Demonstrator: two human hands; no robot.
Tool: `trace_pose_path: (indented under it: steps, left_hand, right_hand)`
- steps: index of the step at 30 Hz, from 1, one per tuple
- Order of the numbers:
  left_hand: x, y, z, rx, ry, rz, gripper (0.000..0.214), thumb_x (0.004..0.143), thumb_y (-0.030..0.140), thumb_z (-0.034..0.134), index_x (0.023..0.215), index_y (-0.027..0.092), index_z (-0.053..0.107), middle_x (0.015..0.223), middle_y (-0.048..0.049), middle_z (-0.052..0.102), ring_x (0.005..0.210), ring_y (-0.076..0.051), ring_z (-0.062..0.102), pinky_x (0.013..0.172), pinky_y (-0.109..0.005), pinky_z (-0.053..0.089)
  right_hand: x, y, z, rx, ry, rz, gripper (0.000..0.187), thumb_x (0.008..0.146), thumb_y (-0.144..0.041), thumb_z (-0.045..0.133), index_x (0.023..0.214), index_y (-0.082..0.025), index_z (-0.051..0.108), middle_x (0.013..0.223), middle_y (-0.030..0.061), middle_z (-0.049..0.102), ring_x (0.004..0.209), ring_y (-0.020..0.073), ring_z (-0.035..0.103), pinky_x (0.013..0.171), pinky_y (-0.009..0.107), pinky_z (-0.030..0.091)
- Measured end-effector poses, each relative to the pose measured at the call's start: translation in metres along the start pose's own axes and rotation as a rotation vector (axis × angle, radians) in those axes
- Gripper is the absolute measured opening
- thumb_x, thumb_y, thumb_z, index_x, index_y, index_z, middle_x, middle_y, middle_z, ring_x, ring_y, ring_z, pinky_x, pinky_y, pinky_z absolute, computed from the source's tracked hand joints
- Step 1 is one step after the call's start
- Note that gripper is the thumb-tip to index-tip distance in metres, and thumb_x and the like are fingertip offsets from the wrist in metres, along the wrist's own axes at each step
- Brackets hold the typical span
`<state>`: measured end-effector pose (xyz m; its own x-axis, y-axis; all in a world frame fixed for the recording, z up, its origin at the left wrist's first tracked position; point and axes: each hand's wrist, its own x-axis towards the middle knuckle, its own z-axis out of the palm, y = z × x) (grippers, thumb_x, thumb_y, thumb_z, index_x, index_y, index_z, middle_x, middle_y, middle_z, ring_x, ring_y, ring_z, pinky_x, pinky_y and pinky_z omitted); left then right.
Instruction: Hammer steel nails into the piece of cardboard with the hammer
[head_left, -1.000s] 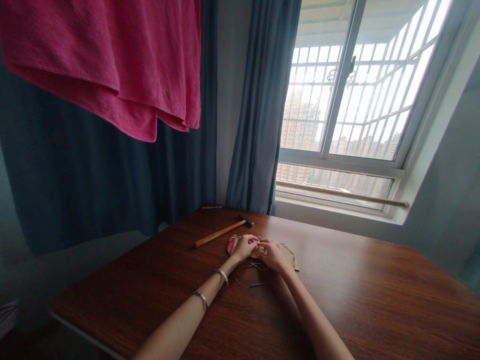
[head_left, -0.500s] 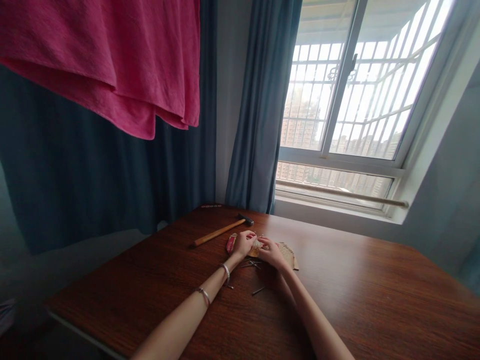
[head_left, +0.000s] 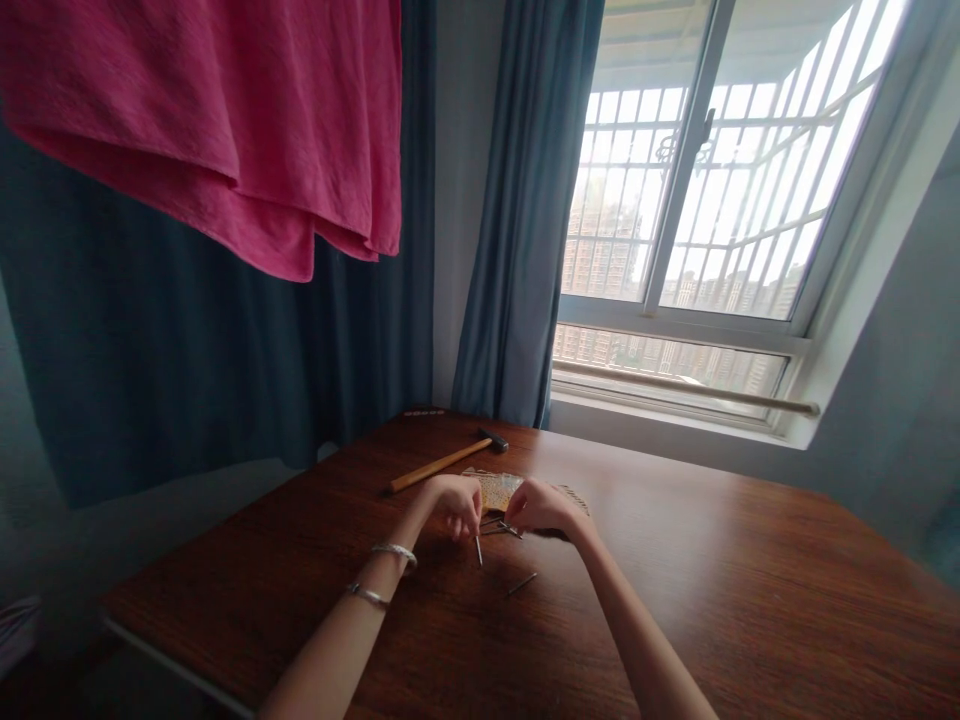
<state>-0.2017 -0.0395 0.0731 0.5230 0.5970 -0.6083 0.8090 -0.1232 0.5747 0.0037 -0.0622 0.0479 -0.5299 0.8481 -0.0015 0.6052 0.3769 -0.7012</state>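
My left hand is curled above the brown wooden table and pinches a thin metal nail that points down at the tabletop. My right hand is closed beside it, its fingertips at a small cluster of loose nails. Another nail lies alone nearer to me. Just behind both hands lies a flat tan pad with a yellowish patterned patch. Two silver bangles ring my left wrist.
A hammer with a wooden handle lies on the table behind my left hand. A pink cloth hangs overhead at the left. Blue curtains and a barred window stand behind the table.
Both hands have drawn back from the tan pad toward me. My left hand now holds a nail pointing down. The red packet seen by my left hand earlier is out of sight.
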Motion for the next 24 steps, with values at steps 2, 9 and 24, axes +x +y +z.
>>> trace_pose_path:
  steps: [2,9,24]
  left_hand:
    - [0.004,0.0,0.004,0.045,-0.118,-0.076,0.016,0.053,0.027,0.069,0.054,0.013,0.063,0.054,-0.0064,0.062,0.047,-0.017,0.058,0.039,-0.021,0.037]
    - [0.014,-0.003,0.009,0.071,-0.115,-0.133,0.023,0.052,0.03,0.072,0.048,0.013,0.058,0.052,-0.0074,0.063,0.047,-0.018,0.059,0.042,-0.023,0.039]
    - [0.026,-0.01,0.0,-0.027,0.37,0.153,0.036,0.058,0.041,0.066,0.077,0.012,0.063,0.068,-0.0053,0.065,0.057,-0.016,0.06,0.052,-0.025,0.045]
  right_hand:
    - [-0.002,-0.008,0.01,-0.033,-0.064,-0.006,0.018,0.057,-0.011,0.056,0.064,-0.019,0.071,0.049,-0.0013,0.062,0.046,0.0111,0.056,0.043,0.017,0.039]
    - [-0.004,-0.028,0.027,-0.135,-0.053,-0.067,0.025,0.061,-0.016,0.059,0.082,-0.023,0.072,0.062,-0.0002,0.067,0.053,0.0107,0.056,0.046,0.017,0.037]
    - [-0.017,0.037,-0.038,-0.258,0.368,0.077,0.036,0.067,-0.026,0.06,0.1,-0.012,0.064,0.1,0.013,0.063,0.09,0.0223,0.057,0.08,0.031,0.042]
